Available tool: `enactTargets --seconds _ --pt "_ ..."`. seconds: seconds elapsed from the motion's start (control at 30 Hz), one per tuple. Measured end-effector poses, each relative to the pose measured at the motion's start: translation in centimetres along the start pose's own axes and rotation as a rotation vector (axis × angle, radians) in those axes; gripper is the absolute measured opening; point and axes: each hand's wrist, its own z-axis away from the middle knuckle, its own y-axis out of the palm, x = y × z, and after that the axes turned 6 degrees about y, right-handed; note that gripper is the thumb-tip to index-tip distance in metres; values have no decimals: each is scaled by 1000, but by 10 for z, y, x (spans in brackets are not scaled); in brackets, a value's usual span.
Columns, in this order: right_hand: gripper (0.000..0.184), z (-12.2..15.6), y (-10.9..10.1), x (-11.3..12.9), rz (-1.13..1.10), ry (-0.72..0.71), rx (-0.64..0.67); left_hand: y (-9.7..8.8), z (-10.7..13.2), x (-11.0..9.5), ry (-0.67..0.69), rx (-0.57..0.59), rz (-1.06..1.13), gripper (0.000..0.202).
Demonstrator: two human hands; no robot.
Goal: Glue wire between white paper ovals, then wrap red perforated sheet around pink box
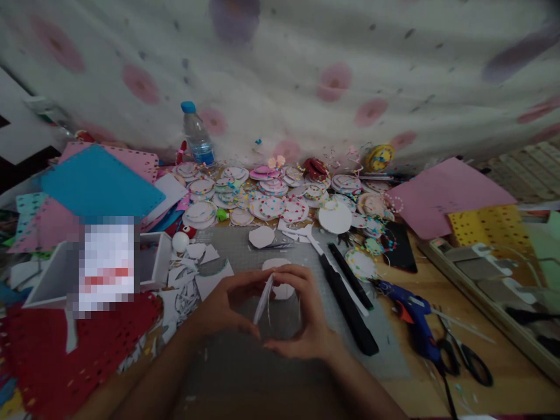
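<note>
Holding white paper (263, 300) between hands (224, 308) (314, 324)

Single view, taken from a head-worn camera above the table (516, 379), facing forward and down. The left hand (214, 312) and right hand (315, 329) lie close to the lens, just below frame centre. The bottle (199, 137) stands farther off. Beyond it, the curtain (280, 76) spans the upper frame.
</note>
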Motion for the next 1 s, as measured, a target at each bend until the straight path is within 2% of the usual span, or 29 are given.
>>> enactTargets --seconds 0.43,1.0 --pt "74 -2 -1 1 20 -34 8 2 -3 -3 -12 -19 -7 85" --pt "70 0 0 0 25 8 14 2 -3 -2 -34 -19 50 84"
